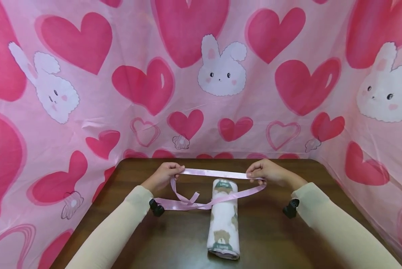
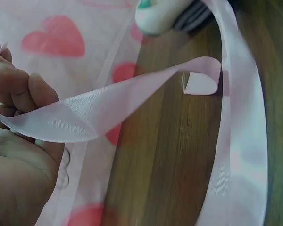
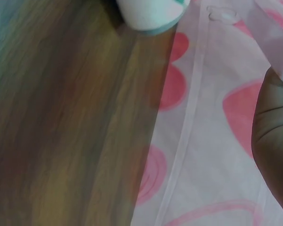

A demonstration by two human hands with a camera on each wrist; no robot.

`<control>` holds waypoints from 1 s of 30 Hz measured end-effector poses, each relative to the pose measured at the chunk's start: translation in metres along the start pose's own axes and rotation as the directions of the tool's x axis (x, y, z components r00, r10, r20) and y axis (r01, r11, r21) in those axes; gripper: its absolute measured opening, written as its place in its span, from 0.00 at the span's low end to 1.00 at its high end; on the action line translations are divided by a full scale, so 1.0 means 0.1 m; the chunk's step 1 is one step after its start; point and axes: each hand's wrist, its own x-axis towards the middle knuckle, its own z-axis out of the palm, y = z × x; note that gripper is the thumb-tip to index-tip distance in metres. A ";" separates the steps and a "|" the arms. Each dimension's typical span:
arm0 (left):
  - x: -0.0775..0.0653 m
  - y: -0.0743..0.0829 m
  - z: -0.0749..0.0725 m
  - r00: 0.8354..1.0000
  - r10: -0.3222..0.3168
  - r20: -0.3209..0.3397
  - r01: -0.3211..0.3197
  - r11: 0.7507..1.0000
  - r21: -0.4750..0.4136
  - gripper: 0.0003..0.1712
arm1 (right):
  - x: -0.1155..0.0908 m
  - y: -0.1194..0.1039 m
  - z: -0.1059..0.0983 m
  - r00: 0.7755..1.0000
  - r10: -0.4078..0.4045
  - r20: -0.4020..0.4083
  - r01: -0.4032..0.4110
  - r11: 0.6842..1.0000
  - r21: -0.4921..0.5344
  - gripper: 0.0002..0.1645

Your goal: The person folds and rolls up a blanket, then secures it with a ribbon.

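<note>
A pink satin ribbon [image 1: 214, 173] runs taut between two hands above the far part of the table. My left hand [image 1: 165, 175] pinches it on the left, and one end hangs below the fingers with a frayed tip [image 2: 200, 84]. On the right, my right hand [image 1: 269, 172] pinches the ribbon between thumb and fingers. From there the ribbon loops back down across a rolled white cloth [image 1: 223, 224] printed with brown bears and green patches. The roll lies lengthwise on the table, between both arms. In the right wrist view only part of the hand [image 3: 276, 117] shows.
The dark brown wooden table [image 1: 174, 239] ends at a pink curtain [image 1: 194, 101] with hearts and rabbits, which stands behind it and at both sides. Black wrist cameras [image 1: 291, 208] sit on both cuffs.
</note>
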 end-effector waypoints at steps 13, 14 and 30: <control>-0.13 0.01 -0.44 0.998 0.002 -0.070 -0.004 0.999 -0.035 0.16 | -0.21 0.07 -0.21 1.000 0.012 -0.014 -0.013 1.000 -0.022 0.13; -0.15 0.02 -0.48 0.997 -0.011 -0.082 0.008 0.999 -0.037 0.15 | -0.22 0.06 -0.22 1.000 0.018 -0.019 -0.018 1.000 -0.017 0.13; -0.43 0.10 -1.17 0.977 -0.007 -0.214 -0.016 0.994 -0.104 0.15 | -0.49 0.09 -0.50 0.988 0.057 -0.147 -0.058 0.998 -0.005 0.13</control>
